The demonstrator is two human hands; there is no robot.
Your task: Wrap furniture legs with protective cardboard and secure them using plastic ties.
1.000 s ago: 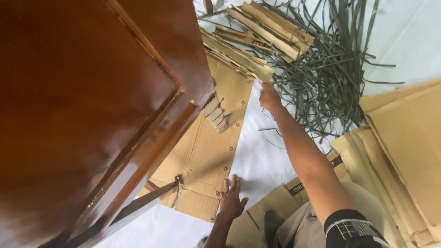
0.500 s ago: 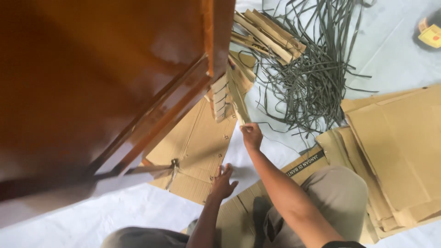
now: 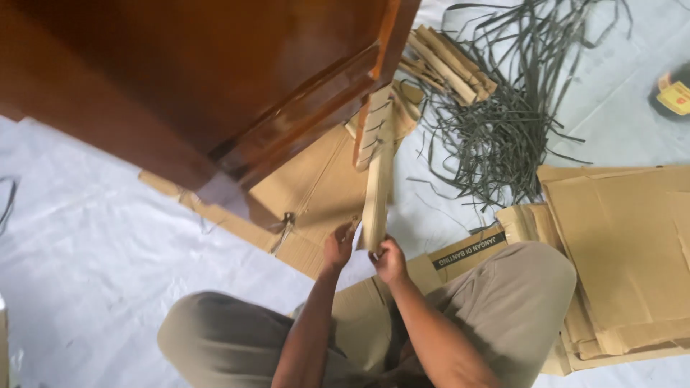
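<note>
So both forearms come up from the bottom of the shot, rising between the person's bent knees in khaki trousers (image 3: pixel 517 302), and they meet at roughly the same spot in the middle. Elbows are low and the wrists angle upward and inward.

The left hand (image 3: pixel 338 248) is curled, fingers bent, gripping the bottom end of a long folded cardboard strip (image 3: pixel 377 190) from the left side. The right hand (image 3: pixel 390 260) is right next to it, also closed around the same bottom end from the right, knuckles facing the camera. The two hands nearly touch each other. Can't really tell how tight either grip is, but neither hand is spread.

The strip itself stands almost upright, running from the hands up toward the edge of a big glossy reddish-brown wooden cabinet (image 3: pixel 215 79) that fills the top left. Its upper part has a row of dark staple-like marks and sits right against the cabinet's corner.

Underneath it all is a flat cardboard sheet (image 3: pixel 316 187) lying on a white floor covering (image 3: pixel 79 237). A tangle of grey-green plastic straps (image 3: pixel 503 122) is spread out top right, with a bundle of folded cardboard pieces (image 3: pixel 449 61) beside it. More flattened cardboard is stacked on the right (image 3: pixel 625 244), and a small yellow object (image 3: pixel 675 97) sits at the far right edge.
</note>
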